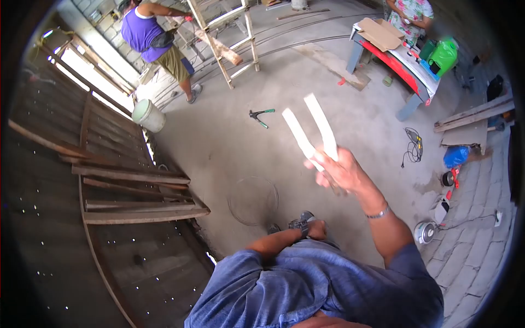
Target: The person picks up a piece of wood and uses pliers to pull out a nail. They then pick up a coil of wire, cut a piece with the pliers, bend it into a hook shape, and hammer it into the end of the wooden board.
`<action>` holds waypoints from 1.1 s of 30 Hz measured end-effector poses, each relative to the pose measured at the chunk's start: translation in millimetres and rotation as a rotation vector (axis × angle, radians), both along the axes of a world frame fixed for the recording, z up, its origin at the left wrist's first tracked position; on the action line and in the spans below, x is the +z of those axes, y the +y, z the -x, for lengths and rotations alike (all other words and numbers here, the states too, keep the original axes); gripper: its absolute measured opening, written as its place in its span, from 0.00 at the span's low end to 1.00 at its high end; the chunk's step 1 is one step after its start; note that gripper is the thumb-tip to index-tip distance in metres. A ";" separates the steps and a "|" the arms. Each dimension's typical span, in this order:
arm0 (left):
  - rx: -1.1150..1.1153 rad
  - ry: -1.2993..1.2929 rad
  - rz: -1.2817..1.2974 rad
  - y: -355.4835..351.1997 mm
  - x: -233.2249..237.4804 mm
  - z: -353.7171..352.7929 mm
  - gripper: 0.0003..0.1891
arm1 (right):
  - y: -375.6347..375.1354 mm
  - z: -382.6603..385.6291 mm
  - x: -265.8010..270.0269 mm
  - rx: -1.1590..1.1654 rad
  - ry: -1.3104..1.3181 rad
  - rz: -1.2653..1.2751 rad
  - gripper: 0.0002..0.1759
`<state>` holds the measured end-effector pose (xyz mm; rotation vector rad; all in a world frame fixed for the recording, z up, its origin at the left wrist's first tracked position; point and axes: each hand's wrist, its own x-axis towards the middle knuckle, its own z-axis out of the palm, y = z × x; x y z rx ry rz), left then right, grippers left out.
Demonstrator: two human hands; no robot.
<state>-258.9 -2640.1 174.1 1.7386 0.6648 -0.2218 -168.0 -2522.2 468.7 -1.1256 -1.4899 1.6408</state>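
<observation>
My right hand [343,170] is raised in front of my body, its fingers wrapped round the lower ends of two long white bent pieces [306,131]. They look like plastic pipe or strip and spread slightly apart toward their far ends. Something brownish shows below the fist, too small to name. My left hand [317,230] is low by my waist, below a dark wristwatch [299,224]; its fingers are mostly hidden. On the floor beyond lies a plier-like tool [262,117] with green handles. A thin wire ring [253,200] lies nearer my feet.
A person in a purple top [143,33] stands by a wooden ladder [223,46]. Another person [411,16] is behind a red-edged table [392,61]. At left are a white bucket [148,116] and wooden beams [136,214]. A corded power tool [414,145] lies at right.
</observation>
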 end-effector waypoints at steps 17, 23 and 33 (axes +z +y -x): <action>0.153 0.140 -0.131 41.8 -14.2 -19.3 0.16 | 46.9 -139.3 -70.8 -0.492 -0.284 -0.173 0.14; 0.241 0.204 -0.434 47.2 -5.7 -25.9 0.14 | -101.2 -204.2 -234.3 -0.341 -0.593 0.608 0.08; 0.209 0.282 -0.370 63.3 28.4 -48.3 0.13 | -104.3 -207.0 -149.4 0.126 -0.509 0.706 0.15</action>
